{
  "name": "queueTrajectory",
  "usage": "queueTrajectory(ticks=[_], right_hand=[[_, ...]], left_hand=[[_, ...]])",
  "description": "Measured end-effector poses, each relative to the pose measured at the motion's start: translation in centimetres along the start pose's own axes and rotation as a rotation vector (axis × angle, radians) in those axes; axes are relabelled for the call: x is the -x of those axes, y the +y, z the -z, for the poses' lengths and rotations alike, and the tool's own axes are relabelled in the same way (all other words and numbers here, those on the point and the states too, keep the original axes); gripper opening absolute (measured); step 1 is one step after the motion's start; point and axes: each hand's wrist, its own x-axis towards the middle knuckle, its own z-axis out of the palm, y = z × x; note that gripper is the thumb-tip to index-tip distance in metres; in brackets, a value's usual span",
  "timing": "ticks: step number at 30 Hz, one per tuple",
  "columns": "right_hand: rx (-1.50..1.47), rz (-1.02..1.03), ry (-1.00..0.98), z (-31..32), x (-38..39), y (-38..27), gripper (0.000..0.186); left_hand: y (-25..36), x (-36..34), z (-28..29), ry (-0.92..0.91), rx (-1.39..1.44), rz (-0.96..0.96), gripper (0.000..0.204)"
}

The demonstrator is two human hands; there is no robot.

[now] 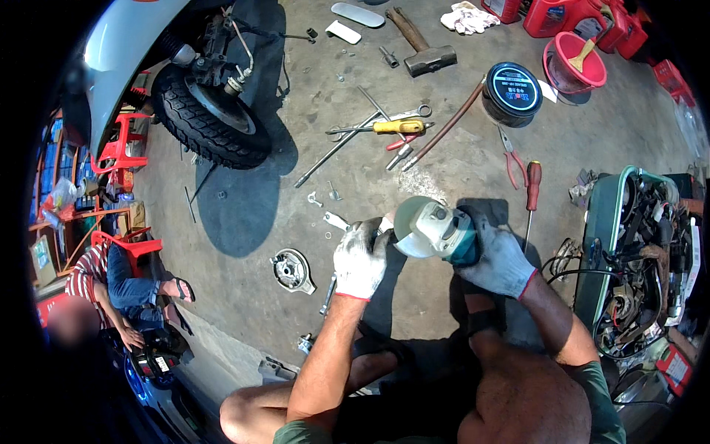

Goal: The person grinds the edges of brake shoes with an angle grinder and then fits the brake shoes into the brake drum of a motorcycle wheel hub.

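Note:
My right hand (pixel 499 255), in a dirty white work glove, is wrapped round the teal body of an angle grinder (pixel 464 244). The grinder's round disc and guard face left, toward my other hand. My left hand (pixel 361 257), gloved the same way, is closed with its fingers pinched close to the disc. A small silver metal piece (pixel 336 220) pokes out past its fingers; most of it is hidden by the glove. On the floor to the left lies a round drum brake plate (pixel 292 271), with a wrench (pixel 328 294) between it and my left forearm.
A wheel (pixel 211 118) stands at upper left. Ahead lie a yellow-handled screwdriver (pixel 396 127), a sledgehammer (pixel 429 58) and pliers (pixel 510 159). A black tub (pixel 512 92) and pink bucket (pixel 558 70) stand beyond. A green crate (pixel 603 244) of parts is right; a person (pixel 118 288) sits left.

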Motion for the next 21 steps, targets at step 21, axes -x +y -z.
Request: queueTrajectory(ticks=[21], right_hand=[[-0.623,-0.223,0.227,-0.8,3.2,4.9,0.083]], left_hand=[[-0.8,6.0,-10.3,0.009,-0.053,0.091,0.035]])
